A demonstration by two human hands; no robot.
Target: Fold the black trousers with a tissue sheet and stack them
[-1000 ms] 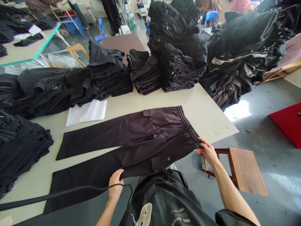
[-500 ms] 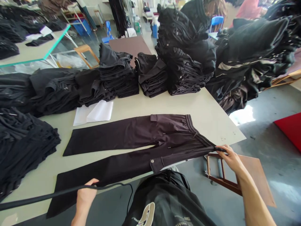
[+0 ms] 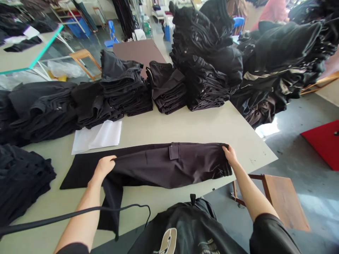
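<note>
Dark trousers (image 3: 159, 167) lie across the pale table, the near leg lifted and lying partly over the far one. My left hand (image 3: 104, 167) is closed on the edge of the upper leg, left of the cargo pocket, and the lower part of that leg hangs down from it towards the table's near edge. At the waistband end, my right hand (image 3: 230, 154) grips the far corner of the trousers. The elastic waistband shows bunched just below that hand.
Stacks of folded black garments (image 3: 169, 86) line the far side of the table (image 3: 201, 127). White paper (image 3: 97, 135) lies left of centre. A black cable (image 3: 79, 211) crosses above my left forearm. A wooden stool (image 3: 286, 201) stands at the right.
The near trouser leg has been lifted and folded over the far leg. Both hands have moved away from my body, the right also leftward, and the left has taken hold of the leg.
</note>
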